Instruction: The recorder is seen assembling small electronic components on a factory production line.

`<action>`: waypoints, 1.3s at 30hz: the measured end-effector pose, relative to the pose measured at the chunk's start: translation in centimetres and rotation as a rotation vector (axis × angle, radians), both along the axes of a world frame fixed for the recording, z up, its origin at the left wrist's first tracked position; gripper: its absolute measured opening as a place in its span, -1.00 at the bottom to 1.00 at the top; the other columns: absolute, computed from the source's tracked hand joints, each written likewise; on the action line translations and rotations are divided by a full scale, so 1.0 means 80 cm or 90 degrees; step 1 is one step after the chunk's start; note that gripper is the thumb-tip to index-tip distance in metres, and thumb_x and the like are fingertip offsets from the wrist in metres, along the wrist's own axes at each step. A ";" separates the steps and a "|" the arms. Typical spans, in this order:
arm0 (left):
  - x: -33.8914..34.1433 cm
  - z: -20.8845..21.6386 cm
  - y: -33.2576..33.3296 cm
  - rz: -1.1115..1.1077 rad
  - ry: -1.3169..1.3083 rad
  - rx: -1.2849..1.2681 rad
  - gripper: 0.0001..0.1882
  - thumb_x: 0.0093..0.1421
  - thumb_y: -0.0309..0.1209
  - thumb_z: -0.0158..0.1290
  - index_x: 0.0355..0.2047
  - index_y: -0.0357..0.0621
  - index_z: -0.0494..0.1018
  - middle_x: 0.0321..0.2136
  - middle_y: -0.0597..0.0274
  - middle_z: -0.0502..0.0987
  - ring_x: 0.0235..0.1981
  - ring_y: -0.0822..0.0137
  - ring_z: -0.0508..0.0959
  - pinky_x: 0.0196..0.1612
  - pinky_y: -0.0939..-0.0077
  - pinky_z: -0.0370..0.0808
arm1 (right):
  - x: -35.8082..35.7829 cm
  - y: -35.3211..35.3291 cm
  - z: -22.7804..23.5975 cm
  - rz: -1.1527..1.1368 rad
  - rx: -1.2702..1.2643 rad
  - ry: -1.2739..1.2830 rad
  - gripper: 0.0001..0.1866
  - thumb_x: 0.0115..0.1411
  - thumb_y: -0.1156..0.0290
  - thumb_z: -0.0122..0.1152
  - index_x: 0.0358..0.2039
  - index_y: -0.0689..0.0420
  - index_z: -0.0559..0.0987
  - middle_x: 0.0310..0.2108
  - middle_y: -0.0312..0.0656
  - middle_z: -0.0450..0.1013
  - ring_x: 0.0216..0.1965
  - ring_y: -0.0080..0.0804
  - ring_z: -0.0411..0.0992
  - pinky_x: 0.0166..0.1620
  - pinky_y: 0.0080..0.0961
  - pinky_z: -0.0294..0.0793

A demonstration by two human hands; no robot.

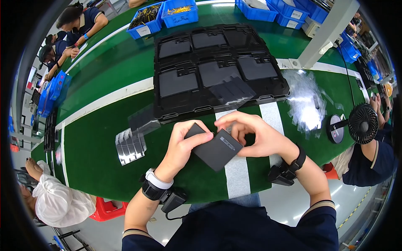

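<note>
A flat, dark grey rectangular block [218, 151], with small pale print near its right edge, is held tilted above the green table in front of me. My left hand [181, 144] is closed on its left part, the thumb lying across its upper face. At the right corner and upper edge, my right hand [257, 136] has its thumb and curled fingers against the block; some fingertips are hidden behind it. Beyond my hands lies a black moulded tray [167, 106] with several compartments, most holding similar dark flat pieces [178, 83]. Dark-looking transparent film [232, 90] lies over the tray's front edge.
Clear film strips [130, 146] lie left of my hands. A heap of crumpled clear film [307, 104] is to the right, near a black fan [363, 123] and a metal post [324, 37]. Blue bins [180, 16] stand at the back. Other people sit on both sides.
</note>
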State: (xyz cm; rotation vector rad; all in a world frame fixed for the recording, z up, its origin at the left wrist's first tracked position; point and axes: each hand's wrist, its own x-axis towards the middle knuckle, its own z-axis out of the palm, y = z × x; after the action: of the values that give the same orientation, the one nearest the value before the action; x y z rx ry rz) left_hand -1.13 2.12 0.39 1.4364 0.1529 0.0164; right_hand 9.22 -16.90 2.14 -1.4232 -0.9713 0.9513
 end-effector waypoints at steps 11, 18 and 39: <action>0.002 -0.002 -0.008 0.019 -0.038 0.000 -0.57 0.34 -0.19 -0.25 -0.15 -0.35 0.43 -0.44 0.22 0.53 -0.48 0.45 0.50 -0.37 0.64 0.40 | 0.004 0.002 -0.023 -0.209 0.124 -0.058 -0.84 0.13 0.48 0.22 -0.30 0.28 0.52 -0.40 -0.25 0.50 -0.39 -0.68 0.42 -0.32 -0.68 0.41; 0.000 0.006 -0.007 -0.009 -0.078 0.017 -0.66 0.33 -0.28 -0.18 -0.20 -0.34 0.43 -0.46 0.23 0.54 -0.52 0.50 0.50 -0.37 0.62 0.42 | -0.003 0.004 -0.015 -0.273 0.124 -0.015 -0.74 0.10 0.53 0.24 -0.19 0.24 0.46 -0.52 -0.29 0.50 -0.45 -0.71 0.43 -0.34 -0.73 0.40; 0.005 0.003 -0.006 0.063 -0.082 -0.009 -0.82 0.31 -0.38 -0.14 -0.21 -0.25 0.31 -0.35 0.14 0.57 -0.42 0.38 0.61 -0.35 0.66 0.45 | -0.002 0.005 -0.007 -0.273 0.127 0.050 -0.65 0.07 0.57 0.23 -0.13 0.19 0.35 -0.49 -0.36 0.41 -0.40 -0.69 0.43 -0.37 -0.75 0.39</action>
State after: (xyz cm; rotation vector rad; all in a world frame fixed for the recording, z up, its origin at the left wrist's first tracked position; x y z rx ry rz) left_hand -0.75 1.64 0.65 1.4083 0.1179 0.1874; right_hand 9.05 -16.50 1.61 -1.3418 -0.6459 0.5712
